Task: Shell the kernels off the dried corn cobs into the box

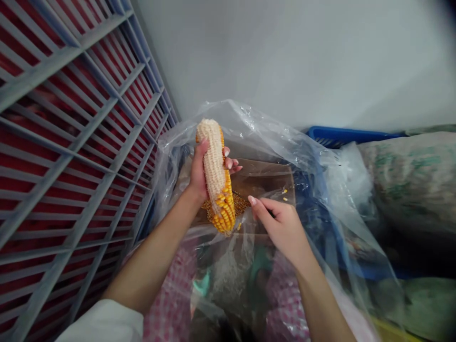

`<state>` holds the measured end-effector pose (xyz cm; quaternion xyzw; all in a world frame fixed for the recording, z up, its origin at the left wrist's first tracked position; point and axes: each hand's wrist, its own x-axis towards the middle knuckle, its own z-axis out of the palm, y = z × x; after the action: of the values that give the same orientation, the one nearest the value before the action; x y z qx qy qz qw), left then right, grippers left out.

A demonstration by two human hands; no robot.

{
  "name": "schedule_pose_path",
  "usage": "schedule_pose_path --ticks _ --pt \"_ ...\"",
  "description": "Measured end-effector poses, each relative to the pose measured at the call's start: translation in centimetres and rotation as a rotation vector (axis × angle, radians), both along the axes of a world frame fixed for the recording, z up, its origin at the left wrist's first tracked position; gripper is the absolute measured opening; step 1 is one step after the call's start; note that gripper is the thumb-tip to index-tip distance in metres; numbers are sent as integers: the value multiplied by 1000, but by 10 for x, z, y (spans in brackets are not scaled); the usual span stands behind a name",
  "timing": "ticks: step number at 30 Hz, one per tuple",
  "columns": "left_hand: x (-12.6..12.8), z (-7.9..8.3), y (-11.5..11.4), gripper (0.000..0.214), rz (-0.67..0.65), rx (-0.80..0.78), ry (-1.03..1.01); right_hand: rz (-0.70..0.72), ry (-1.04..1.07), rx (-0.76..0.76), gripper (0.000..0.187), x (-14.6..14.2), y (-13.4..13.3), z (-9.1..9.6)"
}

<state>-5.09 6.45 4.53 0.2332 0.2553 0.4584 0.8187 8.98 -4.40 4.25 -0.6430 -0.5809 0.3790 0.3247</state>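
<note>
Corn cob (213, 171) is gripped in the left hand (198, 173), thumb on the near face, fingers wrapped behind with tips showing at the right side; closed firmly around it. Cob is held tilted above the cardboard (276, 175), left of its middle. Pale face is stripped; yellow kernels are left at the lower end and along the right side. Right hand (281, 223) is closed, thumb pressed to fingers, and a thin dark tool (241, 194) appears to be pinched there, blurred; its tip is pointed at the cob.

Heap of kernels (241, 205) is partly blocked by the cob, towards the cardboard's near edge; two loose kernels (285, 192) are seen by its right edge. Cardboard is surrounded by clear plastic (249, 116), bunched up along its far edge. Left side is closed off by a slatted crate (117, 97); blue basket (356, 136) and bulky sack (409, 166) are placed at right.
</note>
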Motion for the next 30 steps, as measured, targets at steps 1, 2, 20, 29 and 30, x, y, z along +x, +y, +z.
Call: schedule_pose_path --ticks 1,2,20,29,30 --pt "0 -2 -1 45 -26 7 -9 25 27 -11 46 0 0 0" --pt "1 -3 -1 45 -49 10 -19 51 51 -22 46 1 0 1" --pt "11 -15 -9 38 -5 -49 138 61 -129 27 45 0 -8 -4" --pt "13 -24 -7 36 86 17 274 15 -247 27 43 -3 -9 -10" --pt "12 -24 -6 36 99 31 304 8 -270 26 43 -4 -8 -12"
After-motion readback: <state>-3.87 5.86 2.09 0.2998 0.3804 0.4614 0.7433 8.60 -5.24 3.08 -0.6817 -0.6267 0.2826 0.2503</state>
